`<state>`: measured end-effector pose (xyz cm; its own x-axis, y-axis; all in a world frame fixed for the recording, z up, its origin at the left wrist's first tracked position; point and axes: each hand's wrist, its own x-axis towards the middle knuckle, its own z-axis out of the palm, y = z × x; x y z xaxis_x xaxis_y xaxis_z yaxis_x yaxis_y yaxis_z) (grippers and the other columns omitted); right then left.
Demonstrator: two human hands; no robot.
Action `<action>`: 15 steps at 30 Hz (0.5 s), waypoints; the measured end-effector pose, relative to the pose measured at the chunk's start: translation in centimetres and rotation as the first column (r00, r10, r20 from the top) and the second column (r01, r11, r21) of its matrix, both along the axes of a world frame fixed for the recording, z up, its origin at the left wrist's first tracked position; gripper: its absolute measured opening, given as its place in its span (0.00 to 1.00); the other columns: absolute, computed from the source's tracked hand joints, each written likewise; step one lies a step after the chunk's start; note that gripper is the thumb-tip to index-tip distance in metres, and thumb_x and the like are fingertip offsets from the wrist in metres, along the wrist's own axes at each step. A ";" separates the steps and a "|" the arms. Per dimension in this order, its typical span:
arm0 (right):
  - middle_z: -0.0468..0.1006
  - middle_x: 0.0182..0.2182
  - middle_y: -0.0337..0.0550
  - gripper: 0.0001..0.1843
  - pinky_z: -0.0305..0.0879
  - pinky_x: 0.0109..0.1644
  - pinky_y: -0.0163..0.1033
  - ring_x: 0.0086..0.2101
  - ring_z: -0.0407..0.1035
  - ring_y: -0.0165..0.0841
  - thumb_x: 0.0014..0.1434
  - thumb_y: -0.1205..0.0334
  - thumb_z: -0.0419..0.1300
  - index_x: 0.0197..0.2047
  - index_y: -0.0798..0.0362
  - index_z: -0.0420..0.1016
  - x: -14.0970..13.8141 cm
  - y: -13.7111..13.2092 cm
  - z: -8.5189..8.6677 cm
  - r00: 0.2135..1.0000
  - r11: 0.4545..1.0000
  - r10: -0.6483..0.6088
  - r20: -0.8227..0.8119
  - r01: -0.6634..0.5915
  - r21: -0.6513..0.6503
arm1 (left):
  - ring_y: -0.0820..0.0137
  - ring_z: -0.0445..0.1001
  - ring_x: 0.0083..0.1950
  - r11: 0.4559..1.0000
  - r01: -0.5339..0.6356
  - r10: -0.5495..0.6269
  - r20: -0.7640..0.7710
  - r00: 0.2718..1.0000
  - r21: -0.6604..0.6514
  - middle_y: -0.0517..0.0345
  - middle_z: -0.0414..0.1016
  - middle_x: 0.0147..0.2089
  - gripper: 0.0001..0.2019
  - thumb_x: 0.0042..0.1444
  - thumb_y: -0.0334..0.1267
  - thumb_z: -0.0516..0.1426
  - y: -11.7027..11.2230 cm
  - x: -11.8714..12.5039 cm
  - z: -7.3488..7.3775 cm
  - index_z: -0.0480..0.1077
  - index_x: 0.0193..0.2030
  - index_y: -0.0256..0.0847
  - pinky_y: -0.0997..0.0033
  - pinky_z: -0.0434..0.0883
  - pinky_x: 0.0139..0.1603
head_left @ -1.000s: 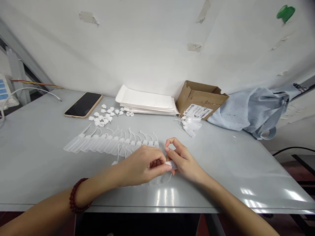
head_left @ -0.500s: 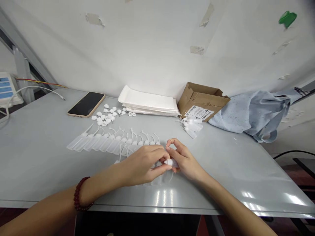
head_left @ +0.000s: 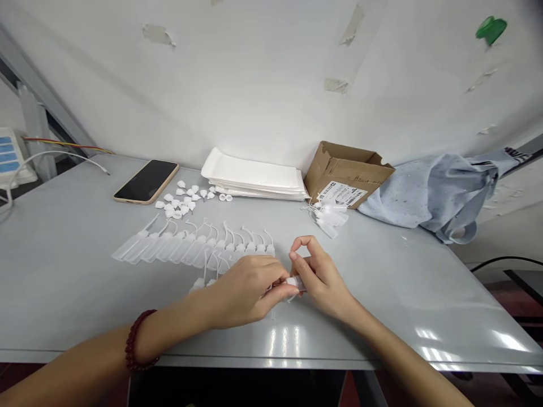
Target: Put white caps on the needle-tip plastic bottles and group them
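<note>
My left hand [head_left: 248, 288] and my right hand [head_left: 320, 277] meet low over the grey table [head_left: 63, 294], both pinching one small clear plastic squeeze bottle [head_left: 296, 282]. The left hand's thumb and finger press its white tip end, and the right hand grips its body, thumb and forefinger curled in a loop above. A row of several like bottles with thin nozzles [head_left: 190, 246] lies just beyond the left hand. A few more lie partly hidden under that hand. My left wrist wears a dark red bead bracelet [head_left: 134, 343].
Loose white caps [head_left: 182, 200] lie by a black phone [head_left: 145, 181] at the back left. White padded envelopes [head_left: 254, 178] are stacked at the wall, beside a tipped cardboard box [head_left: 345, 172] with more bottles [head_left: 328, 215] spilling out. Grey-blue cloth [head_left: 441, 189] lies right.
Both hands stay joined on the small bottle; they have shifted slightly to the right and nearer the table edge. The view has swayed a little.
</note>
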<state>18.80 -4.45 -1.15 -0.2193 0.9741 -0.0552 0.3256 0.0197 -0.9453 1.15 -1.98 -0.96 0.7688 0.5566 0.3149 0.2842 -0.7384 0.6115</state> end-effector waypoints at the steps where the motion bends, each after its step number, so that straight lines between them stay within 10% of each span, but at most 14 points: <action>1: 0.67 0.16 0.28 0.10 0.56 0.20 0.29 0.15 0.62 0.26 0.65 0.51 0.47 0.41 0.49 0.56 0.0 0.0 0.1 1.000 1.000 0.000 0.003 0.000 0.005 | 0.74 0.64 0.27 0.999 0.004 -0.005 0.017 1.000 0.050 0.60 0.67 0.24 0.14 0.64 0.37 0.50 0.0 0.0 -0.1 0.66 0.28 0.36 0.72 0.63 0.32; 15: 0.65 0.15 0.28 0.09 0.56 0.20 0.30 0.15 0.60 0.26 0.66 0.52 0.46 0.40 0.49 0.55 0.1 0.1 0.1 1.000 0.998 -0.011 -0.001 0.011 0.058 | 0.68 0.65 0.33 0.898 -0.014 -0.025 0.083 0.996 0.439 0.51 0.72 0.30 0.08 0.63 0.30 0.50 0.2 0.0 -0.8 0.69 0.34 0.33 0.66 0.68 0.34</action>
<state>18.93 -4.35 -1.10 -0.2083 0.9781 0.0016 0.3250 0.0707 -0.9431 1.17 -1.76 -1.76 0.7309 0.3427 0.5902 0.2414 -0.9387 0.2462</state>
